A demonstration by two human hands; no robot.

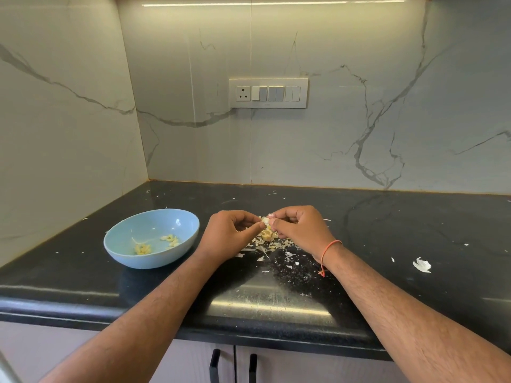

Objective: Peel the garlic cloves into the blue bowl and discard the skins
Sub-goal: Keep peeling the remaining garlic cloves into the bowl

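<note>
Both hands meet just right of the blue bowl [151,238], above the black countertop [387,225]. The left hand [229,233] and the right hand [300,226] each have their fingers curled, pinching the same small garlic clove [266,220] between thumb and fingertips; the clove sits in the narrow gap where the two sets of fingertips come together, pale and partly hidden by them. Directly beneath the hands, further from the bowl than the left wrist, lies a heap of garlic skins [266,240] with a yellowish garlic piece in it, and thin flakes spread from there toward the counter's front edge. Inside the bowl rest a few peeled cloves [143,248], in two small clusters on its floor. A larger white skin scrap [421,265] lies well to the right of the bowl, beyond the right forearm, whose wrist carries an orange thread [329,251].
</note>
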